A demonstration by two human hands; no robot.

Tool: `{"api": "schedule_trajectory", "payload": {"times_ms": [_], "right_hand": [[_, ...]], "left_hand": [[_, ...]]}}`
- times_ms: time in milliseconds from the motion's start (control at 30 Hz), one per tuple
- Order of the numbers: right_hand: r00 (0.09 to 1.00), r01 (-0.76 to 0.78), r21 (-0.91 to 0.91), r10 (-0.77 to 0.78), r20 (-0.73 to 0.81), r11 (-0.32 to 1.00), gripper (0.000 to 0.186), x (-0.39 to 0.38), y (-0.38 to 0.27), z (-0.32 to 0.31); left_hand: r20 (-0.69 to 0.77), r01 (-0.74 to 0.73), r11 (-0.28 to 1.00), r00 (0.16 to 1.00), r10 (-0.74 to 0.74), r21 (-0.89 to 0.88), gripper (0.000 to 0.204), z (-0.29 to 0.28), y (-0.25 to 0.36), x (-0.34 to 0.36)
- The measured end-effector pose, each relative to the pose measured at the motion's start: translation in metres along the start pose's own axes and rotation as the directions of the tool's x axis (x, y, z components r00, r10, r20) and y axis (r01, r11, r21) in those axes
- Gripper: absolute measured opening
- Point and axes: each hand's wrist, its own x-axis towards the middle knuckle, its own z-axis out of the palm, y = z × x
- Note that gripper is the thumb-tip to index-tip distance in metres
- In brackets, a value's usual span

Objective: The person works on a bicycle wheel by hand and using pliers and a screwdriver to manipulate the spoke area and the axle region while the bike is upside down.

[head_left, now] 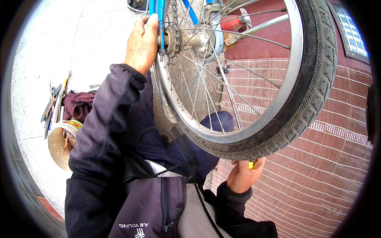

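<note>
A spoked bicycle wheel with a black treaded tire (322,79) and a silver rim (274,119) fills the upper right. Its hub (195,41) carries a sprocket and a dark chain (174,18). My left hand (142,44) is closed around the blue frame tube (160,14) beside the hub, its thumb on top. Under the lowest part of the tire, my right hand (242,175) is closed on a small yellow object (250,164), of which only a bit shows; the tire hides the fingertips.
Left of my sleeve stand a bucket (59,146), a dark red cloth (79,104) and several hand tools (53,103) on the pale floor. A brown slatted mat (305,174) hangs or lies at the right, below a window-like panel (351,31). A red part (234,23) shows behind the spokes.
</note>
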Motion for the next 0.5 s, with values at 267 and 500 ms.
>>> {"api": "schedule_trajectory", "payload": {"times_ms": [267,500], "right_hand": [[0.995,0.095,-0.166,-0.087,0.057,0.982,0.040,-0.003,0.006,-0.009],[0.996,-0.052,0.037,0.049,0.081,0.998,0.028,0.005,0.006,-0.014]], "left_hand": [[0.015,0.037,0.999,0.999,-0.037,-0.010,0.065,0.000,0.010,-0.005],[-0.005,-0.011,1.000,1.000,0.012,0.023,0.065,-0.001,0.004,-0.002]]}}
